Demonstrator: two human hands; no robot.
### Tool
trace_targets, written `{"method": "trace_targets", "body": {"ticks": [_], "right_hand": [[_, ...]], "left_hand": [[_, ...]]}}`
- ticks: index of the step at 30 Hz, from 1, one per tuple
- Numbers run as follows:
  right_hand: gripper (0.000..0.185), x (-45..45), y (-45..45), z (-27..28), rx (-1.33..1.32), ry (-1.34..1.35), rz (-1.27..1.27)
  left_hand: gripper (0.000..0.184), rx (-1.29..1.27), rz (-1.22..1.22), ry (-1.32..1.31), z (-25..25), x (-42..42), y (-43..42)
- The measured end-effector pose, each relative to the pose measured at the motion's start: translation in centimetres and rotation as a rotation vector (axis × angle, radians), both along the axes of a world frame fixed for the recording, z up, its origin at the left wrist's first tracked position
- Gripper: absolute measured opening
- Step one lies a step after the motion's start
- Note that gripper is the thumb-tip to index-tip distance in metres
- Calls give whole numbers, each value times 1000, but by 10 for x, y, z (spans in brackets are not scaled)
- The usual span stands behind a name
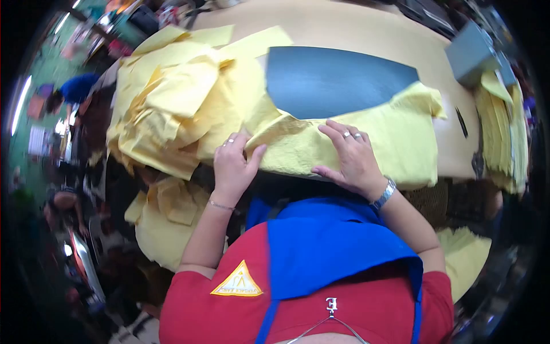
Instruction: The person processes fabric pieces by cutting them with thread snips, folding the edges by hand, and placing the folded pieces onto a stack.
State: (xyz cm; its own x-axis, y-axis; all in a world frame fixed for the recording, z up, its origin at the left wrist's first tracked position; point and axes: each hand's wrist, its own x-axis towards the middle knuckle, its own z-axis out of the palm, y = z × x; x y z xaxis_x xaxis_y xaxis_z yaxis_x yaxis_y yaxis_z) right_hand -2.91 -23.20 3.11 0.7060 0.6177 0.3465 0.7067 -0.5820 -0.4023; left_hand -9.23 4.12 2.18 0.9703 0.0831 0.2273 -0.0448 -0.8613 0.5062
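Observation:
A length of yellow fabric [401, 143] lies along the near edge of the table, its front part hanging slightly over. My left hand [234, 163] is at its left end, fingers bent and thumb closing on a raised fold; the fingertips are partly hidden. Flat on the middle of the same cloth rests my right hand [356, 160], with thumb and fingers apart. Just beyond, a dark, smooth panel [338, 80] with a curved side lies on the table, its near edge covered by the cloth.
A crumpled heap of yellow fabric [177, 97] covers the table's left side. On the right are a grey box [472, 54], a stack of folded yellow cloth [497, 132] and a thin black tool [462, 122]. More yellow cloth [166, 229] hangs below left. Another person [77, 89] is far left.

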Motion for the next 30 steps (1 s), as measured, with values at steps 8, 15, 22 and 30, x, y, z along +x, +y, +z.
{"method": "trace_targets", "body": {"ticks": [8, 15, 22, 30], "right_hand": [[53, 27, 1, 16, 177, 350, 43], [35, 75, -54, -26, 226, 334, -104], [28, 74, -50, -24, 76, 113, -72], [23, 70, -47, -21, 100, 106, -72]], "left_hand": [[34, -1308, 517, -205, 72, -66, 90], [34, -1076, 868, -785, 116, -312, 357], [38, 231, 1438, -830, 224, -329, 295], [31, -32, 1043, 7, 4, -177, 250]]}}
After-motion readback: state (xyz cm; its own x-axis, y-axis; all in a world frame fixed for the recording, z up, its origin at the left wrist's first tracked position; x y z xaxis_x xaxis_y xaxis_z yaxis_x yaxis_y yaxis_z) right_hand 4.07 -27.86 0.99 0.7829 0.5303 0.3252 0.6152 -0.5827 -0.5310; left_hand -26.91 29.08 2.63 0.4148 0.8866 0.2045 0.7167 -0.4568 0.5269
